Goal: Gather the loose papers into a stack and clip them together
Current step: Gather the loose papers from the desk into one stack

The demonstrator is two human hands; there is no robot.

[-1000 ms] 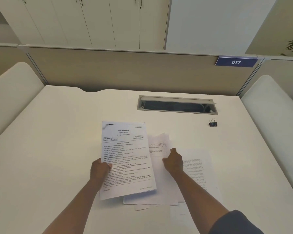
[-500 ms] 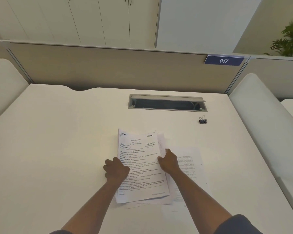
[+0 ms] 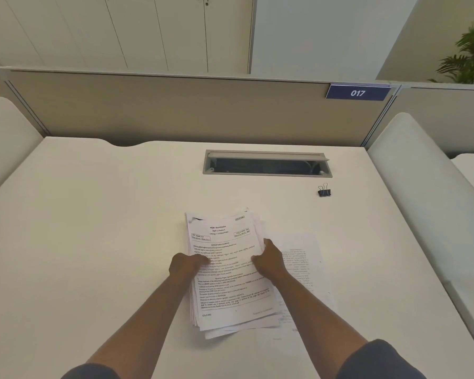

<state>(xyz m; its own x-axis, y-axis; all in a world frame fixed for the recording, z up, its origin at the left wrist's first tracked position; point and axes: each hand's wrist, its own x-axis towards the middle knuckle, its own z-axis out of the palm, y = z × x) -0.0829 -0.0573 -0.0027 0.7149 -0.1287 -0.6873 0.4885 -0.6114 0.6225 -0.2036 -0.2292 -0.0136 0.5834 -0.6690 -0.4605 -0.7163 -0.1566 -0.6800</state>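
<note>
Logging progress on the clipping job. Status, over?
Both hands, left hand and right hand, grip the paper stack by its sides. One loose sheet lies partly under it. Binder clip untouched, path clear.

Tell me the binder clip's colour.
Black body with silver wire handles; the binder clip shows in the head view, the only one.

A rough stack of white printed paper sheets (image 3: 227, 272) lies on the cream bench (image 3: 93, 228). The left hand (image 3: 188, 265) and right hand (image 3: 268, 259) grip its opposite side edges. A small black metal binder clip (image 3: 324, 190) sits well apart, near a grey cable slot (image 3: 266, 163).
</note>
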